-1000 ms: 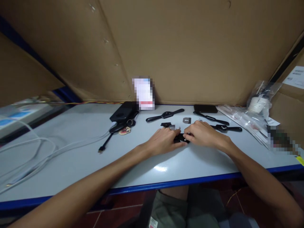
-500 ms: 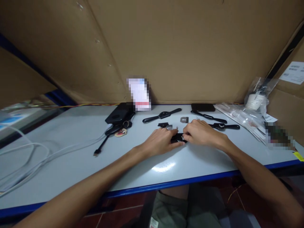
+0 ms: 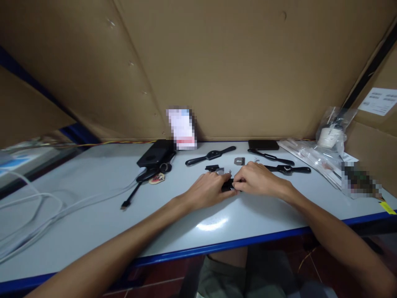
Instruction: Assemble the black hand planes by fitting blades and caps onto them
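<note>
My left hand [image 3: 208, 189] and my right hand [image 3: 257, 180] meet at the middle of the pale table [image 3: 93, 215], both closed around a small black part [image 3: 228, 185] that lies on the surface. Most of that part is hidden by my fingers. Just behind my hands lie a small black piece [image 3: 211, 168] and a small grey metal plate [image 3: 239, 161]. A black smartwatch with its strap [image 3: 211, 155] lies further back, and two more black strapped watches [image 3: 287, 169] sit to the right.
A black power bank [image 3: 155, 152] with a black cable [image 3: 134, 193] and a key ring [image 3: 158, 178] lies at the back left. White cables [image 3: 37, 215] cross the left side. A dark phone [image 3: 263, 144] and plastic bags [image 3: 325, 153] occupy the back right. Cardboard walls [image 3: 232, 66] enclose the table.
Both hands have shifted slightly left and closer together on the small black part. The view has tilted a little; the objects on the table have not moved.
</note>
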A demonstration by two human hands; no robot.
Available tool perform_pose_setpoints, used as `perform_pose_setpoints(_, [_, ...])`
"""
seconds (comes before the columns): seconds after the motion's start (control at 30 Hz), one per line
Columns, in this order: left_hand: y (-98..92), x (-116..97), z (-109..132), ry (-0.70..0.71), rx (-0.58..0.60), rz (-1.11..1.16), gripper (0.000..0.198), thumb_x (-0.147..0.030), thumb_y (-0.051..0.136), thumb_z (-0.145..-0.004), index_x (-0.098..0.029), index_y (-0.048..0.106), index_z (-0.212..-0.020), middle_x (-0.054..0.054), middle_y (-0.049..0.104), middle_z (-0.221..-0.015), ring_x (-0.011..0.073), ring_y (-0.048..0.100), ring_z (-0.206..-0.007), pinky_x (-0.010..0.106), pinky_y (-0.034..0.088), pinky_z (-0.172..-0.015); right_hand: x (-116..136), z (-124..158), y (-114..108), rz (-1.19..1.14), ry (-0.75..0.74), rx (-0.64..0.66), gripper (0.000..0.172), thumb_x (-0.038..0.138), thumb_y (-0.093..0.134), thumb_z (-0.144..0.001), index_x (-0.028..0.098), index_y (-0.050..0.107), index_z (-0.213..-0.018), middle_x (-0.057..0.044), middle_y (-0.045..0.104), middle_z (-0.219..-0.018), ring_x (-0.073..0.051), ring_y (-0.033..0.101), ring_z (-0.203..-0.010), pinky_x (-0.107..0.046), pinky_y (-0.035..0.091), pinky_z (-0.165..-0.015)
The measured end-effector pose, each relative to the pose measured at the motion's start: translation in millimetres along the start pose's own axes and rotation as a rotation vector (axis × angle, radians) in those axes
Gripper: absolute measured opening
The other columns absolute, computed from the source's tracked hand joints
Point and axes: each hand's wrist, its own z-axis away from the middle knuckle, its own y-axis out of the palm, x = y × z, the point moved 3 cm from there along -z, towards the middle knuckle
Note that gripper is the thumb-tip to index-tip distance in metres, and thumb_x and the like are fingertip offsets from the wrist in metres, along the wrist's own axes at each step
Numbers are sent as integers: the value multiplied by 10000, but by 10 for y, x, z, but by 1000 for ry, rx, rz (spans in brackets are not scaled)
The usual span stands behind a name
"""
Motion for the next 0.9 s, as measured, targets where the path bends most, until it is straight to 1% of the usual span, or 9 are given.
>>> perform_pose_setpoints(0.13, [3, -10, -4, 14, -11, 9, 474, -578, 536, -977, -161, 701, -1131, 119, 750, -842, 319, 723, -791, 367, 456, -657, -22, -8, -5, 105, 45, -63, 244, 167, 562, -859, 177, 644, -629, 8, 482, -575, -119, 272, -562, -311, 188, -580])
perform_pose_setpoints(0.2, [13, -8, -3, 19, -24, 9, 495, -593, 523, -979, -150, 696, -1119, 131, 742, -842, 318, 715, -779, 368, 459, -652, -34, -15, 12, 167, 81, -52, 237, 171, 559, -858, 171, 656, -643, -8, 500, -589, -124, 266, -562, -319, 177, -581])
perform_pose_setpoints(0.27, [28, -3, 0, 22, -30, -6, 515, -605, 508, -983, -140, 689, -1112, 136, 734, -823, 317, 707, -757, 368, 455, -646, -36, -23, 27, 178, 97, -30, 229, 172, 561, -848, 167, 655, -639, -15, 507, -587, -128, 277, -559, -321, 179, -580])
perform_pose_setpoints(0.43, [33, -6, 8, 50, -43, -23, 560, -642, 488, -984, -133, 682, -1111, 124, 711, -794, 297, 686, -736, 352, 431, -642, -14, -33, 20, 92, 109, 32, 244, 166, 594, -827, 186, 620, -585, 19, 439, -517, -133, 310, -548, -310, 203, -574])
perform_pose_setpoints(0.57, [2, -20, 13, 29, -14, -25, 570, -646, 500, -983, -126, 687, -1122, 127, 707, -799, 292, 680, -736, 355, 438, -660, -25, -45, 1, 40, 110, 43, 262, 148, 594, -811, 184, 576, -552, 50, 362, -490, -119, 280, -538, -309, 192, -574])
perform_pose_setpoints(0.7, [-10, -29, 21, 26, -4, -17, 557, -639, 517, -979, -131, 684, -1135, 129, 711, -815, 303, 687, -757, 355, 439, -666, -76, -54, 16, -88, 94, 67, 298, 142, 578, -827, 171, 548, -532, 65, 338, -479, -100, 305, -532, -301, 199, -578])
perform_pose_setpoints(0.77, [-4, -25, 24, 32, -8, -19, 538, -626, 525, -979, -136, 683, -1134, 129, 714, -819, 312, 692, -771, 349, 420, -650, -88, -47, 21, -144, 85, 93, 312, 163, 574, -853, 167, 563, -542, 65, 357, -471, -96, 334, -526, -291, 208, -575])
perform_pose_setpoints(0.83, [8, -7, 19, 34, -5, -7, 516, -611, 526, -978, -142, 685, -1125, 125, 720, -819, 316, 694, -772, 342, 386, -627, -88, -40, 0, -150, 60, 86, 280, 185, 587, -868, 167, 619, -591, 55, 424, -498, -99, 378, -546, -280, 223, -582])
perform_pose_setpoints(0.9, [21, 25, 1, 24, -4, 34, 501, -617, 523, -971, -164, 689, -1108, 98, 719, -781, 304, 687, -737, 332, 348, -607, -114, -41, -66, -114, 70, -6, 229, 202, 589, -893, 174, 695, -692, 37, 526, -576, -109, 434, -595, -271, 243, -603])
